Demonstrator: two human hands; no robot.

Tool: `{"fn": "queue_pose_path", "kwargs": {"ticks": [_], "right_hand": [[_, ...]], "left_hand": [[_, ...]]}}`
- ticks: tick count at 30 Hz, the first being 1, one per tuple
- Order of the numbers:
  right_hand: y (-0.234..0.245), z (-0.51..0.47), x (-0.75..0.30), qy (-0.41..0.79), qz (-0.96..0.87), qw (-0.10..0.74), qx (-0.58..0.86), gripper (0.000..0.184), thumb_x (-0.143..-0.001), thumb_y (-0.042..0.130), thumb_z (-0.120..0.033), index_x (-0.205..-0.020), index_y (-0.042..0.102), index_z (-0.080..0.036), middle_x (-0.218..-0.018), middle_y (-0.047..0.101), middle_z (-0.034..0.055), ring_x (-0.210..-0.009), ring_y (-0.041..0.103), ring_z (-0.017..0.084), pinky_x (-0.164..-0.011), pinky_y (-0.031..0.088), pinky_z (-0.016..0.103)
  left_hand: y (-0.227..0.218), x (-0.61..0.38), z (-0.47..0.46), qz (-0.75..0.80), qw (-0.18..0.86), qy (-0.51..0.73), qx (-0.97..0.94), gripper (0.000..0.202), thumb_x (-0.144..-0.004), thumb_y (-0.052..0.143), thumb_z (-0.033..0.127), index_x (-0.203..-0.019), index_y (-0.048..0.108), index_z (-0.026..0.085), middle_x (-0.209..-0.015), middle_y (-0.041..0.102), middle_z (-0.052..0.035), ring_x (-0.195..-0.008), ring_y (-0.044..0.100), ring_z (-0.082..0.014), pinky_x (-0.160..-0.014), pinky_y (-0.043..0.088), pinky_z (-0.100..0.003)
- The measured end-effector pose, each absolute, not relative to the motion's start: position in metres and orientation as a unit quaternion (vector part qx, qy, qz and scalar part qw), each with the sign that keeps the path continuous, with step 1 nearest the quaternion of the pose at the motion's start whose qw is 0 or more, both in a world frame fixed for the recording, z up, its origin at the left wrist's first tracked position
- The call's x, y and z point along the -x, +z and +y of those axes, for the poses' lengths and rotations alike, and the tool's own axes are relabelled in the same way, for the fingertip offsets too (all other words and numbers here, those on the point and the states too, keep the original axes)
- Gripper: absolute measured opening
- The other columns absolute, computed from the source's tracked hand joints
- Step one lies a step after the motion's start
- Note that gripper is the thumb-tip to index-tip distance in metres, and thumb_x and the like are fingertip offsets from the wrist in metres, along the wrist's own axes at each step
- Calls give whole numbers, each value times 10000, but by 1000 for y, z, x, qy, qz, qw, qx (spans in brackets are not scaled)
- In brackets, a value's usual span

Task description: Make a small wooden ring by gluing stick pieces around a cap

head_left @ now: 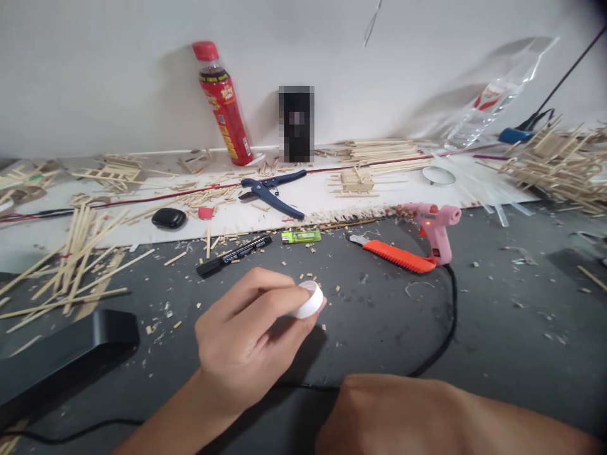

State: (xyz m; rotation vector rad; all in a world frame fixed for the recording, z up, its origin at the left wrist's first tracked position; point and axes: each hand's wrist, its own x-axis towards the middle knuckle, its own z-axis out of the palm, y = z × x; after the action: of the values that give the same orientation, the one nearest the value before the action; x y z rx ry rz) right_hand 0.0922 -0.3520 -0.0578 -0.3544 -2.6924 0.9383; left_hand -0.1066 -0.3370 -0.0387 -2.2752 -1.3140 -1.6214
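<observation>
Pinching a white cap (313,304) with fingers of the left hand (246,335), just this side of the lighter (301,237). Could drop it through a slack grip. Cannot tell finger state on the right hand (374,414).

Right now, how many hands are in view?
2. The left hand pinches a small white ring-like piece above the dark tabletop; the right hand is at the bottom edge, partly cut off.

Lettering on the red bottle (226,117) and black marker (234,256) is too blurred to read.
</observation>
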Motion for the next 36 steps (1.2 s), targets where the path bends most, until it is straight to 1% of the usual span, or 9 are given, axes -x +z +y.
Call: {"fn": "queue_pose_path", "kwargs": {"ticks": [3, 5, 9, 10, 13, 18, 23, 27, 36], "right_hand": [[-65, -349, -90, 385, -911, 147, 28, 334, -930, 748, -195, -723, 487, -221, -663, 612, -88, -572, 511, 62, -508, 398, 217], [-62, -345, -90, 418, -873, 241, 67, 315, -1028, 624, -238, -749, 478, -224, -667, 573, -65, -588, 501, 82, -544, 399, 245], [-49, -337, -97, 384, -761, 442, 281, 64, -992, 664, -212, -978, 605, -230, -710, 609, -60, -578, 534, 78, -545, 433, 206], [-47, -335, -99, 361, -746, 458, 321, 105, -975, 683, -182, -1050, 631, -233, -757, 657, -49, -608, 578, 80, -569, 465, 196], [-44, -328, -102, 332, -747, 448, 362, 197, -951, 751, -185, -1129, 692, -243, -878, 756, -25, -708, 682, 92, -669, 543, 182], [-49, -323, -99, 357, -743, 443, 352, 106, -949, 791, -205, -1043, 758, -239, -888, 796, -20, -726, 712, 93, -679, 557, 166], [-52, -322, -97, 364, -730, 449, 365, 23, -954, 789, -210, -968, 776, -224, -851, 793, -10, -741, 720, 107, -669, 550, 178], [-54, -322, -97, 352, -737, 451, 359, 31, -968, 768, -191, -993, 779, -206, -869, 792, 5, -742, 715, 110, -686, 555, 193], [-55, -323, -97, 329, -757, 460, 328, 91, -964, 719, -78, -1005, 752, -152, -863, 771, 16, -745, 690, 92, -706, 546, 186]], "left_hand": [[-39, 107, -340, -434, 20, -509, 743, 175, -869, 820, 35, -868, 740, 191, -849, 699, 70, -621, 563, -15, -630, 508, -116], [-39, 110, -342, -430, 16, -482, 763, 148, -912, 781, 52, -910, 752, 198, -866, 715, 53, -704, 646, -34, -670, 518, -135], [-38, 115, -341, -394, 36, -420, 817, 120, -1019, 676, 146, -957, 766, 196, -869, 742, 7, -731, 687, -72, -690, 525, -173], [-38, 115, -340, -393, 41, -414, 820, 139, -1023, 668, 148, -935, 764, 197, -850, 743, 6, -712, 682, -73, -677, 521, -171], [-38, 114, -339, -398, 54, -407, 820, 156, -990, 685, 100, -902, 771, 195, -821, 754, 7, -662, 668, -70, -639, 508, -162], [-40, 116, -340, -369, 51, -406, 834, 162, -987, 672, 59, -941, 789, 161, -870, 791, -24, -717, 722, -91, -687, 542, -168], [-46, 114, -343, -374, 36, -413, 830, 127, -959, 713, 58, -923, 765, 168, -817, 767, -5, -693, 713, -95, -679, 544, -188], [-47, 110, -341, -392, 26, -409, 824, 125, -966, 711, 83, -905, 744, 188, -770, 736, 16, -622, 680, -85, -604, 519, -190], [-56, 109, -346, -392, 4, -428, 814, 161, -969, 691, 35, -929, 762, 174, -780, 732, -5, -673, 698, -115, -634, 542, -239]]}}
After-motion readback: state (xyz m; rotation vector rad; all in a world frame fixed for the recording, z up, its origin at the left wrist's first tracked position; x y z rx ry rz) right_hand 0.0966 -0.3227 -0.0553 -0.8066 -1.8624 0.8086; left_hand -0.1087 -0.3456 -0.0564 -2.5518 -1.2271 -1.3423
